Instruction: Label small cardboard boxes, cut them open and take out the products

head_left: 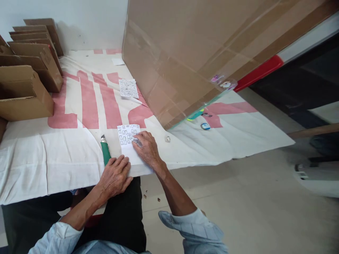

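Right grip (146, 146) pinches a small silvery piece (137, 142) over the patterned sheet (131, 154) on the worktop (190, 151) — left grip (116, 175) flat, barely spread, along its edge. Light paper, likely creases easily — best held by corners.

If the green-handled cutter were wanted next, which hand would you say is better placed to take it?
Probably the left hand: it rests right by the lower end of the green-handled cutter, while the right hand is farther off, over the marked paper.

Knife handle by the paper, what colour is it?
The knife handle is green, in the head view.
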A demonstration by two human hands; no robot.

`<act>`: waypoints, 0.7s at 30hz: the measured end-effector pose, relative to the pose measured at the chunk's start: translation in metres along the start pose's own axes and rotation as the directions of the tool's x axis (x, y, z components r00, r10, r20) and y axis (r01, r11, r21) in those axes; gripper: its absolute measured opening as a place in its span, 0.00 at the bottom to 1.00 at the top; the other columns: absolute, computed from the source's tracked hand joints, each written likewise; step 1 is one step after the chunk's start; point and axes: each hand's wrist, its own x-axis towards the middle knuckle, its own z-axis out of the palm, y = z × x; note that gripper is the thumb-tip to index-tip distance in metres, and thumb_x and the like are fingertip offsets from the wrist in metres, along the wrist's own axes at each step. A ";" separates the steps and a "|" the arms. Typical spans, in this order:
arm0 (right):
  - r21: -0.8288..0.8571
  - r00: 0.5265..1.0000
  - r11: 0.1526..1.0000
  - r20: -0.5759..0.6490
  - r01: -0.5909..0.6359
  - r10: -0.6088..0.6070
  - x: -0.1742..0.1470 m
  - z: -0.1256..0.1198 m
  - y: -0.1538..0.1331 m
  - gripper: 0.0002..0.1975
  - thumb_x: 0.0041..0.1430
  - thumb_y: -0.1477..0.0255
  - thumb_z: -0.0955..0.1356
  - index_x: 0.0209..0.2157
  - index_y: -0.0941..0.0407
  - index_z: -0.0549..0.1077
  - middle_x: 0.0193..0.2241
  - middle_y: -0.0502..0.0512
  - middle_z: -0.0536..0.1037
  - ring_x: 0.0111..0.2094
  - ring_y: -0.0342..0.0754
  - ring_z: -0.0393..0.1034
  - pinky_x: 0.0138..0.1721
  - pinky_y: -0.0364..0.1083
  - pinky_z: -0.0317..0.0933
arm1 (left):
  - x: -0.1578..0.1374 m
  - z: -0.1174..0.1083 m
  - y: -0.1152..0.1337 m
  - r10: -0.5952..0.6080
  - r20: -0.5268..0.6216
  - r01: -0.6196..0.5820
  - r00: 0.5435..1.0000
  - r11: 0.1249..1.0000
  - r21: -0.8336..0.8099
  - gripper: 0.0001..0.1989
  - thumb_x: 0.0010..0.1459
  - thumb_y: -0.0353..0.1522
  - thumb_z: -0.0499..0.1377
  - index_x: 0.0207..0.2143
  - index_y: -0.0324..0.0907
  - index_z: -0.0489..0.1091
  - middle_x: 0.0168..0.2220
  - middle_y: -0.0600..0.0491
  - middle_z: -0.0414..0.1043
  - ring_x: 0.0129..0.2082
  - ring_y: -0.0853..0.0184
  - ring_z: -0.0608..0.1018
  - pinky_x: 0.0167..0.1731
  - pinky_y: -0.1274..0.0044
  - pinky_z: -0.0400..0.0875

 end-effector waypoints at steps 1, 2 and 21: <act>0.002 1.000 1.000 0.005 0.002 -0.002 0.001 0.000 0.000 0.09 0.68 0.72 0.68 0.46 0.51 0.81 0.46 0.60 0.79 0.49 0.59 0.71 0.51 0.57 0.67 | 0.000 0.000 0.000 0.001 0.002 -0.001 1.000 1.000 0.001 0.22 0.73 0.40 0.59 0.62 0.35 0.72 0.66 0.36 0.74 0.68 0.45 0.73 0.61 0.56 0.68; 0.002 1.000 1.000 0.010 0.005 -0.005 0.001 -0.001 0.001 0.10 0.68 0.72 0.68 0.47 0.52 0.81 0.45 0.60 0.79 0.49 0.59 0.71 0.51 0.57 0.67 | 0.000 0.000 0.000 0.001 0.004 -0.001 1.000 1.000 0.002 0.22 0.73 0.40 0.59 0.62 0.35 0.72 0.66 0.36 0.74 0.68 0.45 0.73 0.61 0.56 0.68; -0.060 0.998 0.998 0.062 -0.015 0.019 0.007 -0.003 0.000 0.08 0.66 0.73 0.69 0.44 0.52 0.80 0.45 0.61 0.79 0.49 0.60 0.70 0.50 0.57 0.67 | 0.000 -0.001 0.000 0.002 0.006 -0.002 1.000 1.000 -0.015 0.22 0.72 0.39 0.60 0.62 0.36 0.72 0.65 0.35 0.74 0.68 0.45 0.73 0.61 0.56 0.69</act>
